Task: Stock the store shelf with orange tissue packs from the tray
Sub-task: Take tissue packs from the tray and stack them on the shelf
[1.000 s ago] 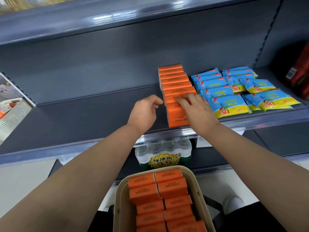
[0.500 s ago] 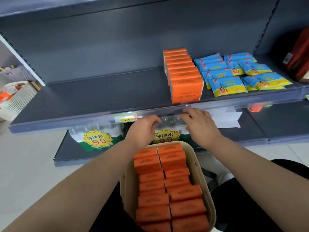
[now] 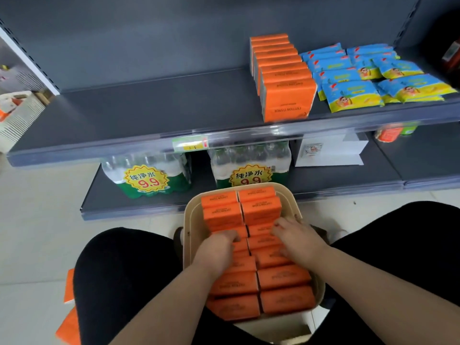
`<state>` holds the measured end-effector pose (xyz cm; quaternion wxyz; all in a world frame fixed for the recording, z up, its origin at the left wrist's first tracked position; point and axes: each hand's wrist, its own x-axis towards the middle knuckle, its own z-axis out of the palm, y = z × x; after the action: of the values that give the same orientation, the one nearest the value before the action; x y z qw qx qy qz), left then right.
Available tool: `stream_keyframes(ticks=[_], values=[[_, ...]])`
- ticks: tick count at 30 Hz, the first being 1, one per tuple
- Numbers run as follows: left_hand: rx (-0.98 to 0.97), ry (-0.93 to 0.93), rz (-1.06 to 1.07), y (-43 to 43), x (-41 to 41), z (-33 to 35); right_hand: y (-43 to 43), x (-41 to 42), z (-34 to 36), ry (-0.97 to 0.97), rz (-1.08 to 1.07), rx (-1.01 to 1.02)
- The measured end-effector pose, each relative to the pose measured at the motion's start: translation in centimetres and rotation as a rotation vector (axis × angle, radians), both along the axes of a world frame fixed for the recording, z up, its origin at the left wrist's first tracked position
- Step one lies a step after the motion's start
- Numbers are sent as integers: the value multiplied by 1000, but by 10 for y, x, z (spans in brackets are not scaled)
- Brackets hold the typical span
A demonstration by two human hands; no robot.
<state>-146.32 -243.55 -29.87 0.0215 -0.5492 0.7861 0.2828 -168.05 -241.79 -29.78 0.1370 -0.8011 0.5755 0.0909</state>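
I see both hands down in the beige tray (image 3: 191,220), which sits between my knees and holds two columns of orange tissue packs (image 3: 283,277). My left hand (image 3: 216,252) rests on the left column, fingers curled; my right hand (image 3: 297,239) lies on the right column, fingers spread. Whether either grips a pack, I cannot tell. A shelved row (image 3: 283,78) reaches the shelf (image 3: 149,113) front edge, beside blue packets (image 3: 351,95).

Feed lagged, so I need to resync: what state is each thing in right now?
Left hand: in the tray, on packs, grip unclear.
Right hand: in the tray, on packs, grip unclear.
Tray: nearly full of orange packs.
Shelf row: one orange row, upright.
Blue packs: lying flat, overlapping.
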Motion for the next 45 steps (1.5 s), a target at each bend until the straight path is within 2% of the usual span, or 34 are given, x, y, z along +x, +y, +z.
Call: stream_keyframes(ticks=[9, 13, 23, 28, 33, 36, 45], values=[[-48, -21, 92, -6, 1, -4, -1, -2, -20, -62, 5, 191], [-25, -60, 48, -7, -3, -7, -2, -5, -22, -58, -33, 114], [132, -228, -26, -5, 4, -12, 3, -1, -32, -54, -111, 176], [168, -276, -68, -5, 4, -15, -2, 6, -19, -135, -119, 21], [174, -265, -31, -7, 0, -22, -2, 2, -18, -156, -167, 9], [172, -252, -100, -7, -3, -23, -1, 0, -17, -147, -189, 6], [62, -457, -297, -5, -4, -27, 0, 2, -14, -119, -154, -19]])
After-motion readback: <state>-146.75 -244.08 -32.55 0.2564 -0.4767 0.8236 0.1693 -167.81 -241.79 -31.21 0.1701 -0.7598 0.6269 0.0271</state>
